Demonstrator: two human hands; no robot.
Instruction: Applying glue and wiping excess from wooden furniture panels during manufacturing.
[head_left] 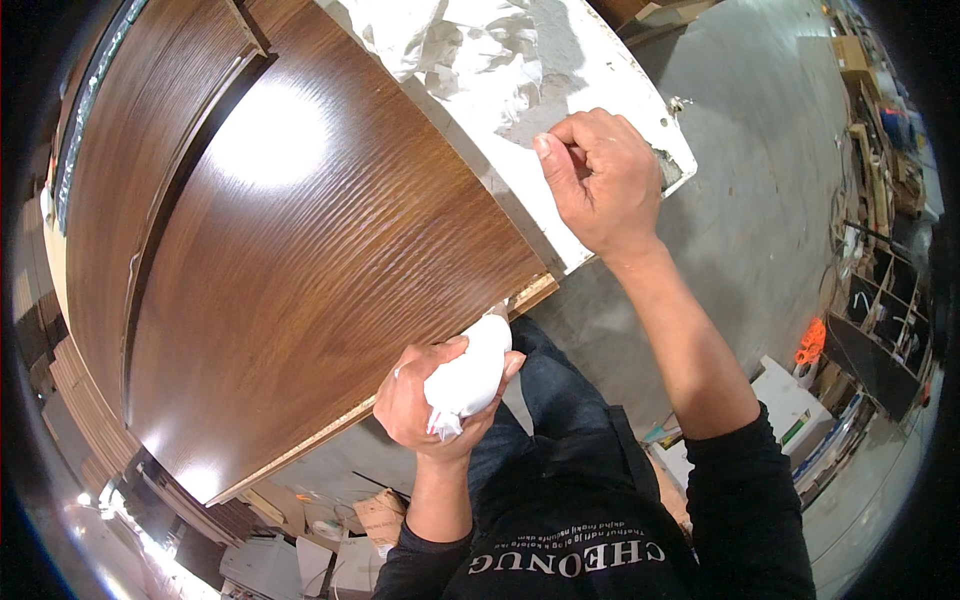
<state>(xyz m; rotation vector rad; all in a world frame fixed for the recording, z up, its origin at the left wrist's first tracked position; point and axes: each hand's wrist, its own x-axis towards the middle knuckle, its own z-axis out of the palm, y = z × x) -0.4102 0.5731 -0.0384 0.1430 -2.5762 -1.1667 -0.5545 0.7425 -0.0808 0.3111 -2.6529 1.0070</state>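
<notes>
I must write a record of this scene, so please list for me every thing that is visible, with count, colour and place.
wood panel: one, glossy dark brown, centre and left, tilted.
white sheet: one, crumpled, white, on the panel's upper end.
white bag: one, white, at the panel's lower edge.
concrete floor: one, grey, right.
shelf unit: one, dark, far right.
orange tool: one, orange, right, on the floor.
cardboard boxes: several, brown, bottom.
left hand: squeezing the white bag.
right hand: fingers curled, pressing the white sheet.
</notes>
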